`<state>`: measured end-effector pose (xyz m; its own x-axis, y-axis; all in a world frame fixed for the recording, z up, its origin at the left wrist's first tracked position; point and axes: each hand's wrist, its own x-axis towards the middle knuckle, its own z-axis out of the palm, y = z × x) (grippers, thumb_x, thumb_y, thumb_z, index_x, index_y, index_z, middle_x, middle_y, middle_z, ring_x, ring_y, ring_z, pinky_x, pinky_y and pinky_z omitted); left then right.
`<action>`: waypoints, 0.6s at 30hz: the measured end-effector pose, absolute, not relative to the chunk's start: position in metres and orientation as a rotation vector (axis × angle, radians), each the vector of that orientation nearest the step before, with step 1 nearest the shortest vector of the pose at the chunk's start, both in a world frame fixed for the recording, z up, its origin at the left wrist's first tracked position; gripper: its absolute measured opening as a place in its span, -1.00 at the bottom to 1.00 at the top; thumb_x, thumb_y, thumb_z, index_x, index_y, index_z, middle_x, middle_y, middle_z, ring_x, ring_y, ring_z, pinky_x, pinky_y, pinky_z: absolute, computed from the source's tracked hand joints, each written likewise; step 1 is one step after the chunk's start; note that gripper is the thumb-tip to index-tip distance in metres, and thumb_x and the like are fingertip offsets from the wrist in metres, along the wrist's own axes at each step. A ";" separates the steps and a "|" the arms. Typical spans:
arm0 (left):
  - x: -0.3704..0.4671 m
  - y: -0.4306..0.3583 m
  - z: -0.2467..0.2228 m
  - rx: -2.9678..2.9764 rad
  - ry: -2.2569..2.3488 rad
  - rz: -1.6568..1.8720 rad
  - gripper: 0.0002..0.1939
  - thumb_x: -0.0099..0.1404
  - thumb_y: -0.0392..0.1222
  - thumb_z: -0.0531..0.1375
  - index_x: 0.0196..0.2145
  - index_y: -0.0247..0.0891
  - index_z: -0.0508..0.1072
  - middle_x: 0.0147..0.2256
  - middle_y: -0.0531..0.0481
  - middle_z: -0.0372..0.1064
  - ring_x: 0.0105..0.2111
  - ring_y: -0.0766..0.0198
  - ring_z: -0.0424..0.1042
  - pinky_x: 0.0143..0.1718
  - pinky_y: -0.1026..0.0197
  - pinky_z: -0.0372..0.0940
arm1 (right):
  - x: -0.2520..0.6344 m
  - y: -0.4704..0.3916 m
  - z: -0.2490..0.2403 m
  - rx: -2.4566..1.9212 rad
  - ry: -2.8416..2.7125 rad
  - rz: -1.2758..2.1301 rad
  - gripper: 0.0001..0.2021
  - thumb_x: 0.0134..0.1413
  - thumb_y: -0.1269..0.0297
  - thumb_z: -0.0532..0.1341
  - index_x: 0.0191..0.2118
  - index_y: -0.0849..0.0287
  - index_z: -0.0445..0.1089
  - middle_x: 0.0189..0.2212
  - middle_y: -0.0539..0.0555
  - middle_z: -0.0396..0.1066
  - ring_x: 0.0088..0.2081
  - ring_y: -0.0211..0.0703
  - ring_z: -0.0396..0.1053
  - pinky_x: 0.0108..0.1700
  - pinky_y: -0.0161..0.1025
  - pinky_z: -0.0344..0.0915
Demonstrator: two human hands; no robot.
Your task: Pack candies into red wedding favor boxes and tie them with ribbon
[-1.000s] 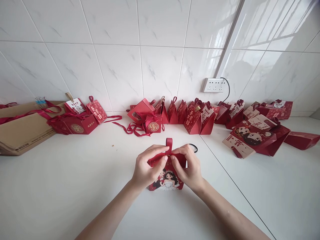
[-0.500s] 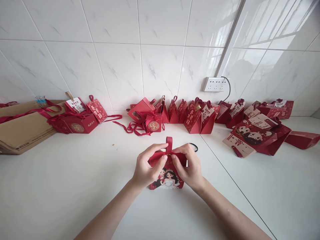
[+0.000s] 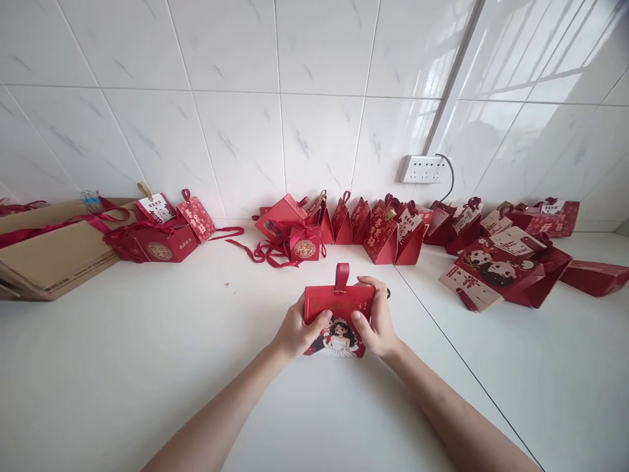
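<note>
Between my two hands stands a red gift box (image 3: 339, 307) with a cartoon bride and groom printed on its front. A dark red ribbon loop (image 3: 342, 278) rises upright from the middle of its top edge. My left hand (image 3: 301, 328) grips the box's left side, thumb on the printed front and fingers hidden behind. My right hand (image 3: 378, 322) holds the right side, its thumb on the front and its index finger bent over by the top corner. A small part of a black round item (image 3: 388, 293) shows beyond my right hand.
Several red gift boxes (image 3: 393, 229) line the tiled wall. A larger printed box (image 3: 511, 262) lies at the right. A hexagonal red box (image 3: 157, 244) and brown cardboard (image 3: 59, 255) are at the left, with loose ribbon (image 3: 246, 246) nearby. A power strip (image 3: 421, 169) is on the wall.
Both hands have moved from pinching at the base of the ribbon loop down to the box's sides. The box's top edge is now uncovered, and the box sits slightly higher and further right in view.
</note>
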<state>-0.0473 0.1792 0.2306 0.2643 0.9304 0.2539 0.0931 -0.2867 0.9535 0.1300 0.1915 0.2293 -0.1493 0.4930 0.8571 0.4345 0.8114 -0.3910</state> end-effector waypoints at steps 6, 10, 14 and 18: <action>-0.048 0.178 0.228 1.626 0.973 1.132 -0.59 0.23 0.08 0.14 -0.13 -0.30 0.35 -0.37 -0.03 0.43 -0.37 0.24 0.40 -0.31 0.22 0.31 | 0.130 0.190 0.228 -0.759 -1.782 0.049 -0.63 0.25 0.09 -0.04 0.08 0.17 0.02 -0.17 0.17 0.18 -0.25 -0.09 0.28 -0.31 -0.15 0.30; -0.048 0.178 0.229 1.636 0.965 1.123 -0.58 0.23 0.08 0.13 -0.11 -0.31 0.35 -0.35 -0.06 0.43 -0.36 0.23 0.40 -0.30 0.21 0.30 | 0.131 0.191 0.227 -0.758 -1.786 0.037 -0.64 0.24 0.10 -0.03 0.07 0.17 0.02 -0.15 0.19 0.19 -0.22 -0.06 0.29 -0.29 -0.12 0.30; -0.049 0.179 0.231 1.609 0.973 1.091 -0.56 0.22 0.09 0.13 -0.10 -0.32 0.35 -0.34 -0.07 0.43 -0.33 0.20 0.40 -0.27 0.20 0.30 | 0.130 0.190 0.227 -0.778 -1.779 0.055 -0.65 0.25 0.10 -0.04 0.06 0.17 0.03 -0.15 0.18 0.20 -0.21 -0.05 0.29 -0.27 -0.11 0.30; -0.049 0.179 0.231 1.611 0.985 1.100 -0.56 0.22 0.10 0.13 -0.12 -0.32 0.36 -0.30 -0.08 0.44 -0.27 0.18 0.41 -0.23 0.19 0.30 | 0.129 0.190 0.228 -0.780 -1.768 0.086 -0.66 0.24 0.12 -0.04 0.06 0.14 0.03 -0.15 0.17 0.22 -0.20 -0.04 0.29 -0.25 -0.11 0.29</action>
